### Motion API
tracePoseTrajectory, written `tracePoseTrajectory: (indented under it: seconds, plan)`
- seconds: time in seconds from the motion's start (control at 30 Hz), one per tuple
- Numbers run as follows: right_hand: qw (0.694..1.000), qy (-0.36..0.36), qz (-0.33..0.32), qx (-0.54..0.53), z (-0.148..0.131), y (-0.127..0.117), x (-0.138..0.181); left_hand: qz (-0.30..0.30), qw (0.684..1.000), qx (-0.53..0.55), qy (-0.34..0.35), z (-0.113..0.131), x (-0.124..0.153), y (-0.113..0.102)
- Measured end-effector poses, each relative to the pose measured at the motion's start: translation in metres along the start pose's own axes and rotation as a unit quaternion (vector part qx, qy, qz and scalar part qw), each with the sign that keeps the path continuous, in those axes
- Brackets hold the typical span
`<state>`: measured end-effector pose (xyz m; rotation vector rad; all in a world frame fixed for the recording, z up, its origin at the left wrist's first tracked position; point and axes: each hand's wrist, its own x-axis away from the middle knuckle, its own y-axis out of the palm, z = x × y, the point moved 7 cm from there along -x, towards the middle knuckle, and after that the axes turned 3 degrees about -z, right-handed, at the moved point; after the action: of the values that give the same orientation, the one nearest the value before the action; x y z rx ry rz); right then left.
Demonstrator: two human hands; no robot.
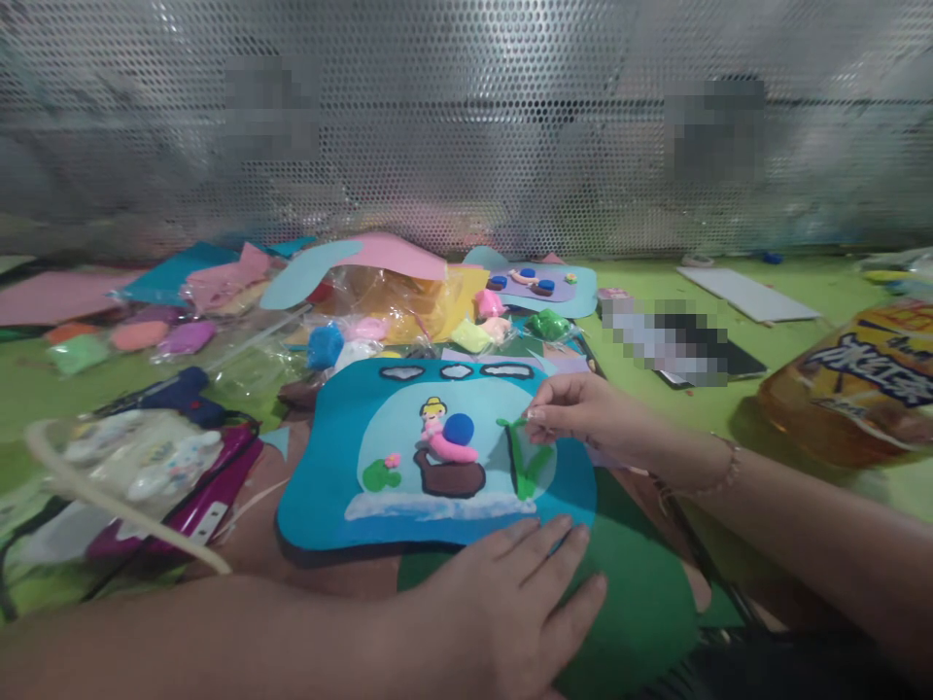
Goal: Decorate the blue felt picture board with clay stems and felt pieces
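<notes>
A blue wavy-edged card [306, 506] lies in front of me with a pale blue panel carrying a clay picture. On it a pink snail [452, 449] with a blue round shell and yellow hat rests on a brown clay pot shape [453, 476]. To its right stands a green clay plant [519, 462] with a dark edge. My right hand [572, 413] pinches its fingertips together at the plant's top; what is between them is too small to make out. My left hand [521, 593] lies flat, fingers apart, over the card's lower edge and a green sheet [641, 593].
Bagged coloured clay [325, 345] and pink paper [394, 255] lie behind the card. At left are a blue glue gun [182, 394] and a magenta power strip [225, 476]. A drink bottle [860, 389] lies at right. A perforated metal panel [466, 126] closes the back.
</notes>
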<state>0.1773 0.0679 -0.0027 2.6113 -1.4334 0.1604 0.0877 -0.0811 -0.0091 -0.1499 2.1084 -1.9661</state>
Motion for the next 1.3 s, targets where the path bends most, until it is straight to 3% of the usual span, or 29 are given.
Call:
tracePoseTrajectory:
  seconds: [0.17,0.43,0.7,1.0,1.3]
  plan:
    - [0.998,0.052,-0.019,-0.026,0.005,0.005,0.002,0.001,1.0,0.006,-0.007,-0.001,-0.001,-0.001]
    - [1.0,-0.004,-0.01,0.016,-0.003,0.004,0.001,0.011,1.0,0.004,-0.01,-0.001,0.0,0.0]
    - [0.996,0.059,-0.057,-0.016,0.007,0.013,0.002,0.006,1.0,0.012,-0.014,-0.002,-0.001,0.002]
    - [0.999,0.022,-0.028,0.04,-0.005,0.011,0.003,0.006,1.0,0.022,-0.016,-0.002,-0.001,0.001]
    - [0.995,0.059,-0.073,-0.028,0.011,0.013,0.003,0.009,1.0,0.021,-0.018,-0.001,-0.001,0.002]
